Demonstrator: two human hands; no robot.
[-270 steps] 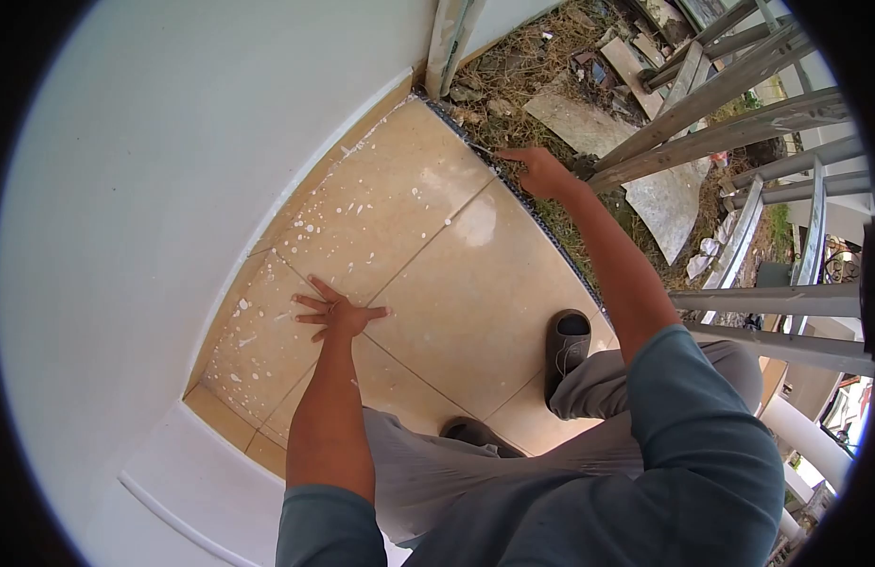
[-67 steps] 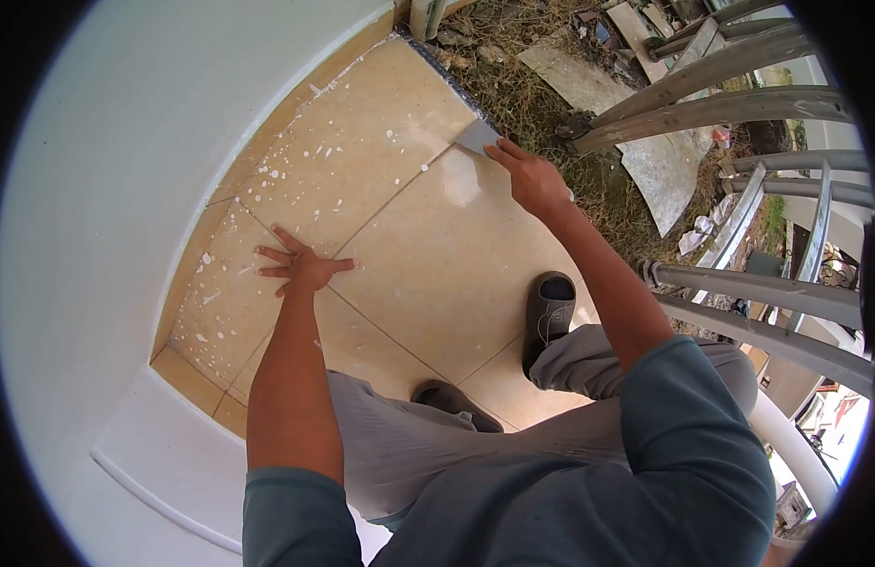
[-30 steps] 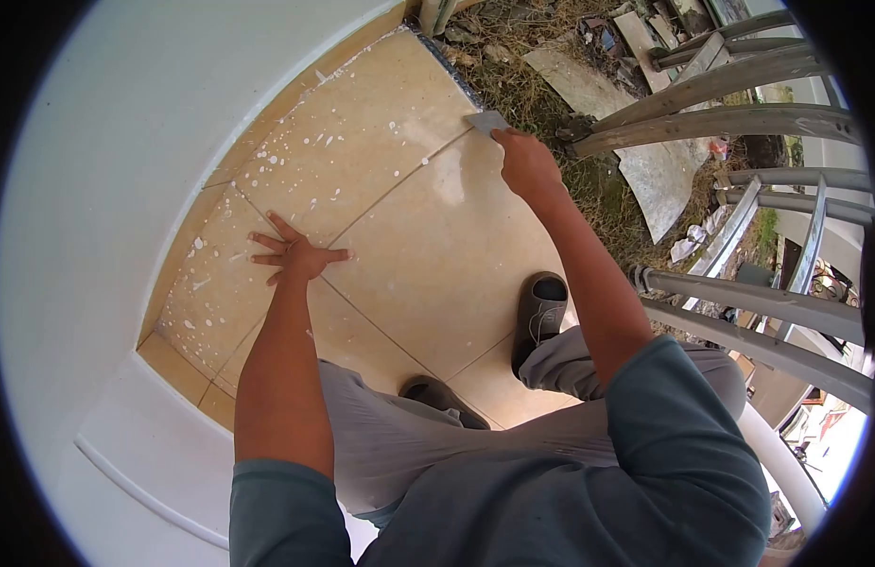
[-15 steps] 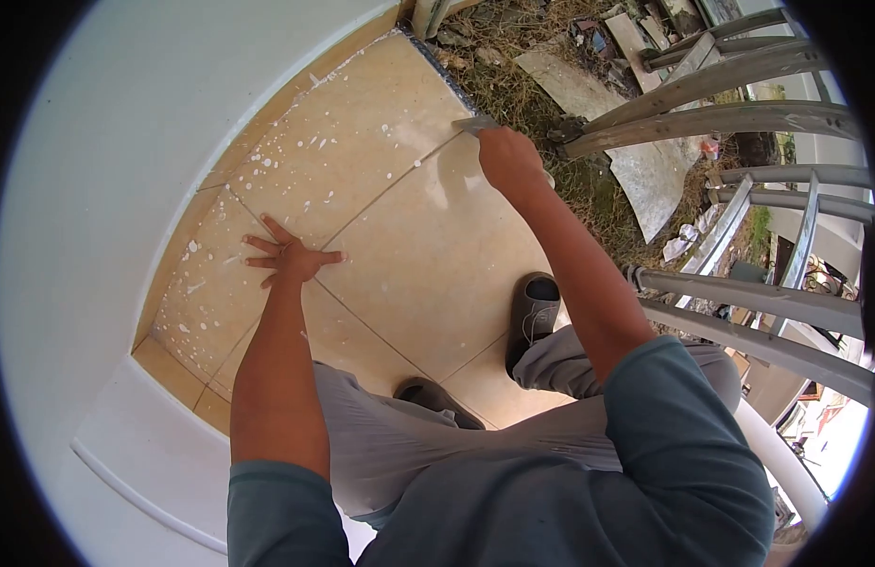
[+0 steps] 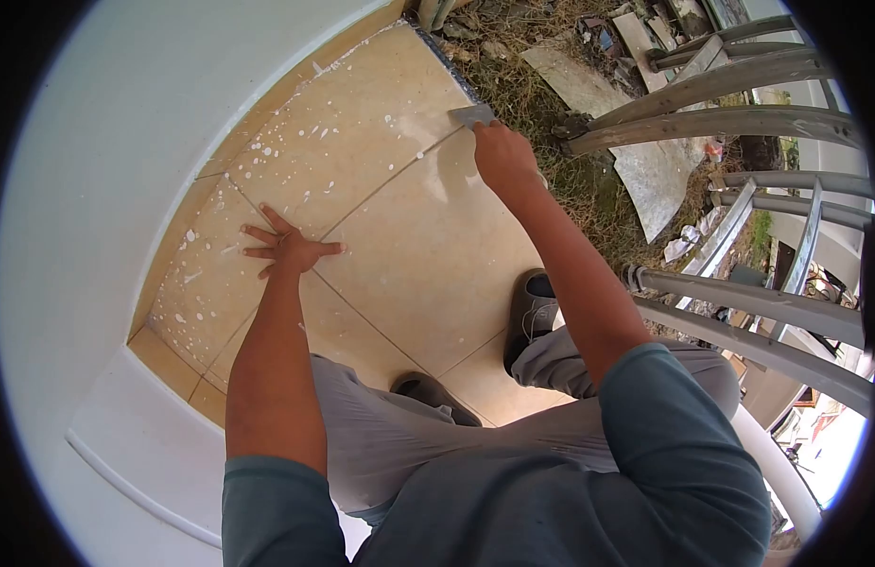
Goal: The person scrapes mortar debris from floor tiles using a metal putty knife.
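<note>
My left hand (image 5: 290, 249) is pressed flat on the beige tiled floor (image 5: 390, 274), fingers spread, beside a grout line. My right hand (image 5: 503, 153) is closed around a scraper (image 5: 471, 115), whose grey metal blade shows beyond the fist, over the tile near its outer edge. The handle is hidden in the fist. White paint spots dot the tiles left of and above my left hand, and a few lie near the blade.
A white wall (image 5: 97, 189) curves along the left. Past the tile edge at upper right lies dry grass with broken slabs (image 5: 650, 189). A metal ladder (image 5: 721, 123) and rails stand at the right. Dark shoes (image 5: 532, 317) are on the tiles below.
My right hand has shifted slightly left, and more of the scraper's blade now shows. My left hand remains spread on the floor. The view has moved a little.
</note>
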